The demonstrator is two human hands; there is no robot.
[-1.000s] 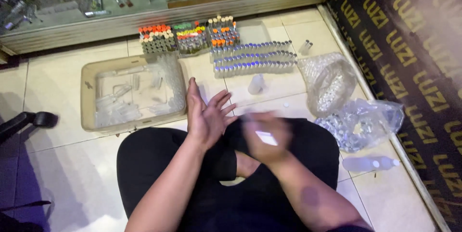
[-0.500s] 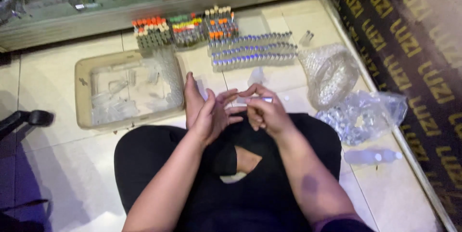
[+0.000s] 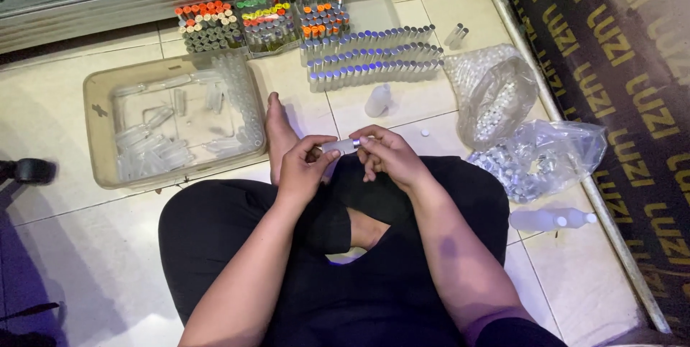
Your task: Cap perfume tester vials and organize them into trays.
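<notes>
Sitting cross-legged on the tiled floor, the person holds a small clear vial level between both hands above the lap: the left hand pinches its body with thumb and fingers curled close, and the right hand closes its fingertips on the capped end. The grip is narrow on both sides and the vial is slick and round, so a twist with too little pinch could let it slip and roll off the knee onto the tiles, likely toward the loose small bottle lying just ahead. A bare foot rests right against the near right corner of the shallow plastic tray of empty vials; a shift of the leg could nudge it. Farther out, rows of blue-capped vials lie side by side near the far edge of the floor, beside blocks of colour-capped vials; a reach across could scatter them. At the right edge, two open plastic bags of small parts sag and could spill, and a lying bottle could roll.
</notes>
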